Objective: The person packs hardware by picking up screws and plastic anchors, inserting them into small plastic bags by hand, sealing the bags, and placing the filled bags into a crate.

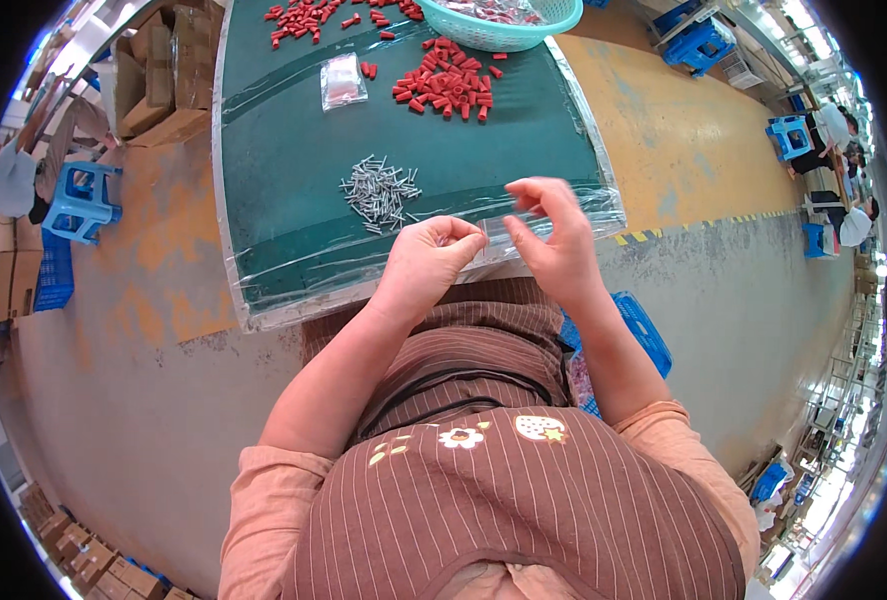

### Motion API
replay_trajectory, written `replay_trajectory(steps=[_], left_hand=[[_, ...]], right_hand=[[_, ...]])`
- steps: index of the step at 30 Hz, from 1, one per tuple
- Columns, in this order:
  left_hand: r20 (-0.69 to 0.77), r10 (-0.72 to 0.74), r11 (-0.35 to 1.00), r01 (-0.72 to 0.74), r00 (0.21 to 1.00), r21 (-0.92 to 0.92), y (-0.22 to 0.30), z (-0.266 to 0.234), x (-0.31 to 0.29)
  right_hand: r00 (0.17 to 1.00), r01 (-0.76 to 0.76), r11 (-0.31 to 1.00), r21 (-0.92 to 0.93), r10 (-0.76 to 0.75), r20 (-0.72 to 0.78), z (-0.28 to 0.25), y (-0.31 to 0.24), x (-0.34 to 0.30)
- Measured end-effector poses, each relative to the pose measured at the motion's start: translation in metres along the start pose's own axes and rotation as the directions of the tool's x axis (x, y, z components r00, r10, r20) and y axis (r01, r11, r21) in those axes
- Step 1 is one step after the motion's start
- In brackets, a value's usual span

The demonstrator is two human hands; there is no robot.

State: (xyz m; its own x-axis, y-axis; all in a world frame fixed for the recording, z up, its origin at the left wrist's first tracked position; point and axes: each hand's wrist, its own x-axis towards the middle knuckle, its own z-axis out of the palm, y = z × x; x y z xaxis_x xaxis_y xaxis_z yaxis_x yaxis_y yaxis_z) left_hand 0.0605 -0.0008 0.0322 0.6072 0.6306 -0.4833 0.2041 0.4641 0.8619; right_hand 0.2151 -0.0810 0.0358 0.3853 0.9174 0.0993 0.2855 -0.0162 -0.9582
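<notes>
At the near edge of the green table, my left hand (pixel 430 264) is closed in a pinch. Its thumb and fingertips grip what looks like a small clear plastic bag (pixel 494 240), hard to make out against the clear table cover. Just right of it, my right hand (pixel 561 243) is raised with thumb and fingers apart, slightly smeared by motion and holding nothing I can see. Beyond my left hand lies a pile of small silvery metal screws or pins (pixel 379 193). Farther back is a heap of short red plastic tubes (pixel 449 82). A flat clear packet (pixel 344 82) lies left of that heap.
A turquoise plastic basket (pixel 504 38) holding clear packets stands at the table's far edge, with more red tubes (pixel 304 20) to its left. A blue crate (pixel 644 330) sits below the table by my right forearm. Blue stools (pixel 82 203) and cardboard boxes (pixel 164 75) stand around.
</notes>
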Motion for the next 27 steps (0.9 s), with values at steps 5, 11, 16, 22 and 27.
replay_trajectory(steps=[5, 11, 16, 22, 27], left_hand=[[-0.069, 0.192, 0.975, -0.182, 0.979, 0.13, -0.012, -0.003, 0.005], [0.018, 0.593, 0.658, -0.498, 0.805, 0.565, -0.02, 0.004, 0.001], [-0.012, 0.522, 0.711, -0.427, 0.853, 0.559, -0.024, 0.0, -0.002], [-0.034, 0.51, 0.728, -0.41, 0.859, 0.549, -0.027, -0.004, -0.004], [-0.038, 0.483, 0.75, -0.392, 0.875, 0.532, -0.025, -0.007, -0.006]], right_hand=[[0.985, 0.173, 0.945, -0.278, -0.163, 0.057, 0.001, -0.016, -0.005], [0.988, -0.039, 0.973, -0.228, 0.072, 0.138, 0.006, -0.007, -0.007], [0.967, -0.141, 0.975, -0.173, 0.173, 0.187, 0.008, -0.002, -0.009], [0.963, -0.132, 0.968, -0.212, 0.176, 0.203, 0.012, -0.001, -0.009], [0.958, -0.173, 0.976, -0.131, 0.198, 0.208, 0.014, 0.008, -0.011]])
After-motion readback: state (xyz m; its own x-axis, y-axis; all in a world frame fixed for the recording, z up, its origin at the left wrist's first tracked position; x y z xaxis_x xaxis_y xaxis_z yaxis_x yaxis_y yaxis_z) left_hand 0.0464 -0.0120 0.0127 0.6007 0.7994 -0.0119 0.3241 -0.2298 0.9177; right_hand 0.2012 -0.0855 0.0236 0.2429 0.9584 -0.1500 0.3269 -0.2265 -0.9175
